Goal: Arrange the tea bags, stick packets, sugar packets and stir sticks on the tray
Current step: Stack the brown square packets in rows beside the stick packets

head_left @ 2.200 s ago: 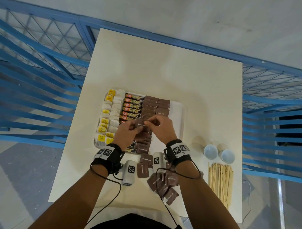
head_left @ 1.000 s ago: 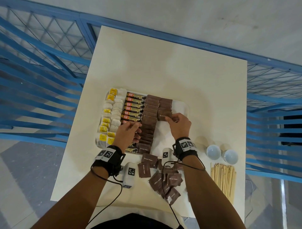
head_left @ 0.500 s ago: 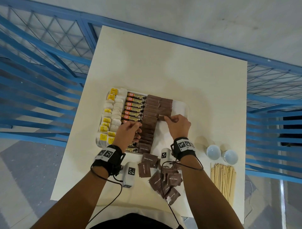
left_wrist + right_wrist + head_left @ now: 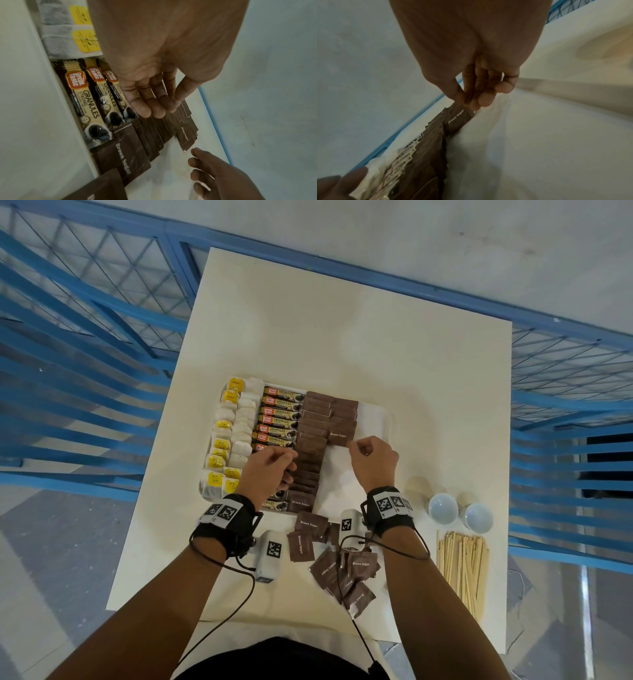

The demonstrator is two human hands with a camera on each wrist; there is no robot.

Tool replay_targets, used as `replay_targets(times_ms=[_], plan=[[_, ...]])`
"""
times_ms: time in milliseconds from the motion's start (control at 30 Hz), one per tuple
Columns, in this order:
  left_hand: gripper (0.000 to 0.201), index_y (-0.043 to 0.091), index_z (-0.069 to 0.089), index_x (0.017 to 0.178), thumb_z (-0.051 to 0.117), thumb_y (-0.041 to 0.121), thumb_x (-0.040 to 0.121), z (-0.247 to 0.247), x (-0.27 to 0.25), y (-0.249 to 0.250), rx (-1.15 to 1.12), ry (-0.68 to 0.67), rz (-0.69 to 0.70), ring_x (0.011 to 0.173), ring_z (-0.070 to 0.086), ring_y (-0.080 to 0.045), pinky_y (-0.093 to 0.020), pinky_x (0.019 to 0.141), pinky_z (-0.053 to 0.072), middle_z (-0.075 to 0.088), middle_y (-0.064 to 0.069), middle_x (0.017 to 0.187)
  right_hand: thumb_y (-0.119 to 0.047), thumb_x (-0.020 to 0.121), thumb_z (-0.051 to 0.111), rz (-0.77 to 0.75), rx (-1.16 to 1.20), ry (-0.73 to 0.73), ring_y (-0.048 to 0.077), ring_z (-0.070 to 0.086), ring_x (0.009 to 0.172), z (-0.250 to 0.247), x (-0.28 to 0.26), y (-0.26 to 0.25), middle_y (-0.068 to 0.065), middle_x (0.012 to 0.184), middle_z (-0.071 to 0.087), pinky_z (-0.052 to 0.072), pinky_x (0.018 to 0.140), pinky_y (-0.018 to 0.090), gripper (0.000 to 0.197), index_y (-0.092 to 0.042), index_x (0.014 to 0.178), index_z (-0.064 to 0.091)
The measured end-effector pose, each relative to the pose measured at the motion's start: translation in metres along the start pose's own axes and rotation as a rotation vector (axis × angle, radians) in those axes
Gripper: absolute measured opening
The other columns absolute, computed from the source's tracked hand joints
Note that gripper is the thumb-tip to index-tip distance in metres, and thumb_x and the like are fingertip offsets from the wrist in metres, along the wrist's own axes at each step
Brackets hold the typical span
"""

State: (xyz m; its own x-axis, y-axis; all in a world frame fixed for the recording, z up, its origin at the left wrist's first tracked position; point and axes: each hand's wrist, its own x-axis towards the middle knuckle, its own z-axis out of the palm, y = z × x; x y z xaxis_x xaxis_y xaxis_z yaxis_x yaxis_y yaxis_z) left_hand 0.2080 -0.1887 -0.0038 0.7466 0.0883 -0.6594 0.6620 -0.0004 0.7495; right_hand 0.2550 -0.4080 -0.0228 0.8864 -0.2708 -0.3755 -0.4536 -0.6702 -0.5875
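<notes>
A white tray (image 4: 384,419) holds tea bags (image 4: 227,436) at the left, stick packets (image 4: 281,419) beside them, and two columns of brown sugar packets (image 4: 313,436). The nearest packet of the short right column (image 4: 339,435) lies flat. My right hand (image 4: 352,445) is at its near right corner, fingers loosely curled and holding nothing; in the left wrist view a thin gap shows between packet (image 4: 187,136) and fingers. My left hand (image 4: 291,462) rests its fingertips (image 4: 154,109) on the long sugar column, empty. More loose sugar packets (image 4: 329,563) and stir sticks (image 4: 462,566) lie on the table.
Two small white cups (image 4: 443,507) stand right of the tray, above the stir sticks. Two white marker boxes (image 4: 272,553) hang by the wrists near the table's front edge. Blue railings surround the white table (image 4: 342,337).
My right hand carried a brown sugar packet to the right column, laid it down and drew its fingers back to the corner. The left hand stayed on the long column.
</notes>
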Motion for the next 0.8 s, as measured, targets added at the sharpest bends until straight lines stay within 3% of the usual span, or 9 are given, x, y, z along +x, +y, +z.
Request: replay_targets(times_ms=[33, 67, 133, 200, 300, 467, 567, 667, 800], plan=[[0.014, 0.015, 0.070, 0.103, 0.056, 0.016, 0.103, 0.000, -0.002, -0.001, 0.024, -0.002, 0.022, 0.066, 0.063, -0.018, -0.031, 0.062, 0.055, 0.070, -0.004, 0.084, -0.031, 0.093, 0.064, -0.041, -0.001, -0.010, 0.012, 0.063, 0.082, -0.003, -0.005, 0.001, -0.016, 0.075, 0.065, 0.040, 0.085, 0.020, 0.012, -0.023, 0.086, 0.069], [0.014, 0.014, 0.070, 0.103, 0.057, 0.017, 0.103, 0.001, -0.003, -0.003, 0.050, -0.006, 0.043, 0.065, 0.063, -0.017, -0.030, 0.061, 0.055, 0.070, -0.004, 0.084, -0.029, 0.093, 0.064, -0.077, 0.000, -0.021, 0.009, 0.062, 0.077, -0.006, -0.011, 0.001, -0.016, 0.075, 0.065, 0.042, 0.087, 0.019, 0.011, -0.023, 0.086, 0.069], [0.010, 0.015, 0.070, 0.101, 0.060, 0.017, 0.101, 0.001, -0.009, -0.009, 0.102, -0.016, 0.081, 0.063, 0.063, -0.013, -0.028, 0.060, 0.055, 0.071, -0.003, 0.084, -0.025, 0.094, 0.064, -0.136, 0.008, -0.056, 0.005, 0.061, 0.071, -0.013, -0.026, 0.002, -0.013, 0.078, 0.068, 0.035, 0.078, 0.000, 0.011, -0.021, 0.087, 0.070], [0.006, 0.018, 0.071, 0.098, 0.065, 0.017, 0.097, 0.003, -0.017, -0.018, 0.194, -0.027, 0.145, 0.064, 0.065, -0.009, -0.024, 0.061, 0.053, 0.072, 0.002, 0.085, -0.024, 0.094, 0.065, -0.187, 0.007, -0.094, 0.003, 0.061, 0.069, -0.018, -0.043, 0.006, -0.011, 0.079, 0.070, 0.032, 0.071, -0.005, 0.011, -0.019, 0.087, 0.071], [0.009, 0.022, 0.073, 0.096, 0.074, 0.016, 0.090, 0.004, -0.030, -0.037, 0.439, -0.104, 0.325, 0.080, 0.068, -0.004, -0.019, 0.074, 0.054, 0.073, 0.009, 0.090, -0.027, 0.092, 0.067, -0.228, 0.002, -0.160, 0.002, 0.063, 0.069, -0.021, -0.069, 0.022, -0.014, 0.078, 0.070, 0.041, 0.067, 0.001, 0.009, -0.023, 0.086, 0.072], [0.023, 0.023, 0.074, 0.105, 0.079, 0.026, 0.082, 0.012, -0.057, -0.069, 0.805, -0.194, 0.591, 0.094, 0.057, -0.011, -0.029, 0.082, 0.050, 0.062, 0.010, 0.102, -0.024, 0.088, 0.071, -0.290, -0.085, -0.244, 0.001, 0.061, 0.075, -0.019, -0.111, 0.060, -0.017, 0.084, 0.068, 0.048, 0.074, 0.012, 0.004, -0.029, 0.089, 0.071], [0.038, 0.018, 0.072, 0.117, 0.079, 0.024, 0.081, 0.018, -0.072, -0.089, 0.891, -0.211, 0.645, 0.105, 0.054, -0.014, -0.028, 0.087, 0.049, 0.057, 0.006, 0.116, -0.027, 0.085, 0.072, -0.357, -0.197, -0.241, 0.008, 0.053, 0.092, -0.015, -0.133, 0.082, -0.015, 0.095, 0.062, 0.047, 0.092, 0.031, 0.011, -0.028, 0.096, 0.071], [0.053, 0.013, 0.067, 0.130, 0.081, 0.021, 0.080, 0.023, -0.083, -0.107, 0.925, -0.205, 0.662, 0.114, 0.049, -0.016, -0.030, 0.090, 0.053, 0.051, 0.004, 0.125, -0.034, 0.081, 0.075, -0.483, -0.363, -0.176, 0.017, 0.048, 0.102, -0.010, -0.151, 0.096, -0.007, 0.107, 0.060, 0.042, 0.101, 0.039, 0.029, -0.024, 0.107, 0.070], [0.059, 0.009, 0.063, 0.135, 0.082, 0.019, 0.080, 0.027, -0.092, -0.119, 0.944, -0.159, 0.711, 0.118, 0.046, -0.022, -0.038, 0.092, 0.056, 0.047, -0.002, 0.131, -0.023, 0.080, 0.078, -0.524, -0.339, -0.114, 0.024, 0.051, 0.107, -0.002, -0.161, 0.106, 0.000, 0.116, 0.058, 0.047, 0.100, 0.045, 0.037, -0.016, 0.115, 0.069]])
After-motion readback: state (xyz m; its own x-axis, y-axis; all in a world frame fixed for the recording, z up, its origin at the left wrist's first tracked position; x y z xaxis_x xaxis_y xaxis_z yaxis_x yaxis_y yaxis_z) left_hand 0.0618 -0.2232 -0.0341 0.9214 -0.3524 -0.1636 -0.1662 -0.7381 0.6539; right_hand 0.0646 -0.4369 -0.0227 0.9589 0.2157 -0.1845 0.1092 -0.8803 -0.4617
